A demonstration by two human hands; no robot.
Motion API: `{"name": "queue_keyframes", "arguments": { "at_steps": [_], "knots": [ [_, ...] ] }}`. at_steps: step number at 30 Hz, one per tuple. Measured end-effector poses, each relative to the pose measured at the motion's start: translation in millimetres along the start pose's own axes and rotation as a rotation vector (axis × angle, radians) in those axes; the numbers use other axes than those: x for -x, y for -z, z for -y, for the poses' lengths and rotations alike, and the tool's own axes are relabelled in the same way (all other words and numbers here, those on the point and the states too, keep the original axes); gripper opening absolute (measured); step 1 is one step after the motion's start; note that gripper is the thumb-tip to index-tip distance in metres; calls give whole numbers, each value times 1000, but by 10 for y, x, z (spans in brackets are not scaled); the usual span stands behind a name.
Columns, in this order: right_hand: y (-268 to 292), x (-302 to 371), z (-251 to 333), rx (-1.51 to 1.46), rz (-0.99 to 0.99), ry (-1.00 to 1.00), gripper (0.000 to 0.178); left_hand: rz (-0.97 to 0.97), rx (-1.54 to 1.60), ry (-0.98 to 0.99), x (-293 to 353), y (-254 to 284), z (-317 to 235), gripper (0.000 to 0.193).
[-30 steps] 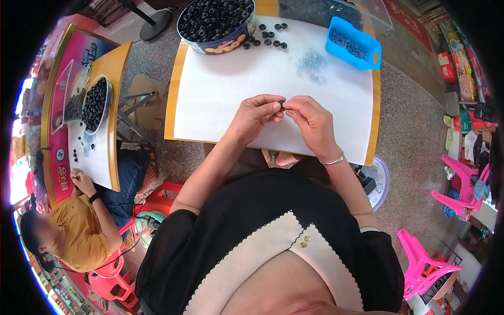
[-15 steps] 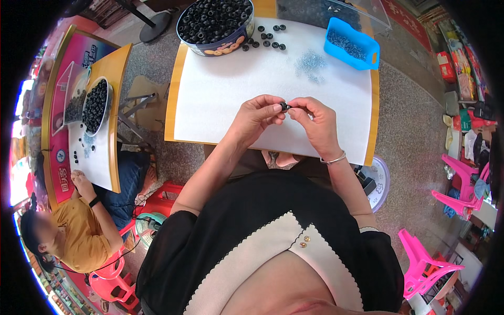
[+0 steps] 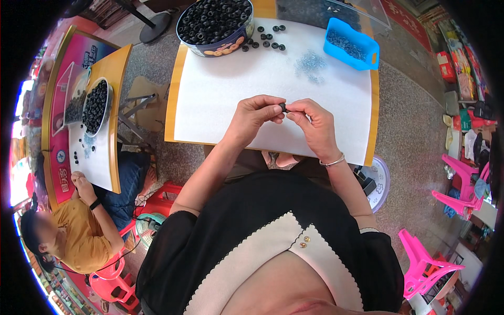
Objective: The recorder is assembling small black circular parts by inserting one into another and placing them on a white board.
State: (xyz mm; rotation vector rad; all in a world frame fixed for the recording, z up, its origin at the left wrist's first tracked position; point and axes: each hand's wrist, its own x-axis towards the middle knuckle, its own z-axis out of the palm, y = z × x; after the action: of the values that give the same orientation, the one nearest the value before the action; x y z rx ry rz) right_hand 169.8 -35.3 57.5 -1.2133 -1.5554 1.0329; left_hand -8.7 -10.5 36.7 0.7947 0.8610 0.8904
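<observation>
Between my two hands, above the white sheet (image 3: 226, 89) on the table, is a small black ring-shaped part (image 3: 284, 107). My left hand (image 3: 258, 115) pinches it between thumb and fingers. My right hand (image 3: 313, 122) is closed in a pinch at the part's right side; whether it grips the part or a tiny piece is too small to tell. Several loose black ring-shaped parts (image 3: 266, 37) lie at the far side of the sheet. Right of them is a scatter of tiny bluish pieces (image 3: 312, 66).
A round tub (image 3: 223, 47) heaped with black parts stands far left on the table. A blue tray (image 3: 374, 56) of tiny pieces sits far right, near a clear box (image 3: 367, 10). Leftward, a co-worker (image 3: 84, 226) sits at another table (image 3: 122, 68). Pink stools (image 3: 420, 268) stand at right.
My right hand has shifted very slightly left and its fingers have changed position at the black part. My left hand stays nearly in place.
</observation>
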Motion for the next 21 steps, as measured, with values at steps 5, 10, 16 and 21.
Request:
{"name": "queue_keyframes", "arguments": {
  "at_steps": [5,10,16,21],
  "knots": [
    [40,25,10,-66,65,-111,13,47,-44,57,14,10,-68,20],
    [75,5,43,-41,114,-50,23,165,-229,31,20,34,-225,38],
    [165,-15,28,-38,371,55,36,352,-234,87,1,57,-401,78],
    [120,45,95,102,284,168,29,378,-184,104,-11,48,-401,76]
  ]
}}
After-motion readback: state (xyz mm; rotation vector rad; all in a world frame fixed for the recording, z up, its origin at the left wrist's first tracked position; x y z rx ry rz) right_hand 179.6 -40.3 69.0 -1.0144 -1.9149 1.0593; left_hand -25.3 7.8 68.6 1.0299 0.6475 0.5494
